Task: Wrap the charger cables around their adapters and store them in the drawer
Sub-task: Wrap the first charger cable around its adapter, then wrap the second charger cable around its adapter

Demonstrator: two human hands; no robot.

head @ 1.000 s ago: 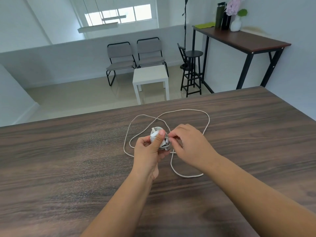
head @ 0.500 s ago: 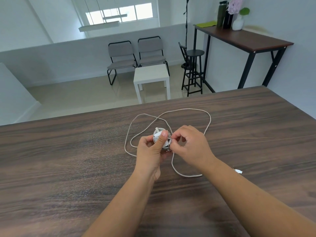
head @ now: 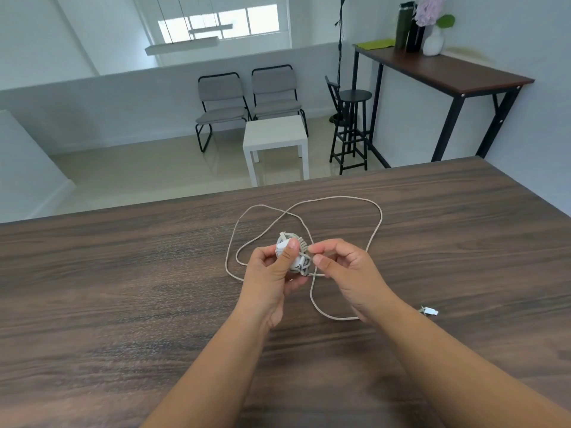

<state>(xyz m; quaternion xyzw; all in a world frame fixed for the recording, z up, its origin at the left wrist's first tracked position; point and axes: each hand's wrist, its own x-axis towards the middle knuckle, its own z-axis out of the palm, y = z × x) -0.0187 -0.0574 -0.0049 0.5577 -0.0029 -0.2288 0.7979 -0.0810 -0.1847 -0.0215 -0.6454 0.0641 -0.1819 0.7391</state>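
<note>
My left hand (head: pixel 272 271) grips a small white adapter (head: pixel 282 244) just above the table, thumb pressed on its front, with several turns of cable wound around it. A pale cable (head: pixel 375 227) lies in loose loops on the dark wooden table (head: pixel 123 288) beyond and beside my hands. My right hand (head: pixel 346 270) sits just right of the adapter and pinches the cable between thumb and forefinger. The cable's free end with its white plug (head: pixel 430 311) lies on the table right of my right forearm. No drawer is in view.
Past the table's far edge the floor drops away to a white side table (head: pixel 275 140), two grey chairs (head: pixel 247 103), a black stool (head: pixel 352 125) and a tall desk (head: pixel 441 69) with bottles and a vase.
My right hand has drawn slightly away from the adapter to the right, still pinching the cable. The cable's plug end has come into sight beside my right forearm.
</note>
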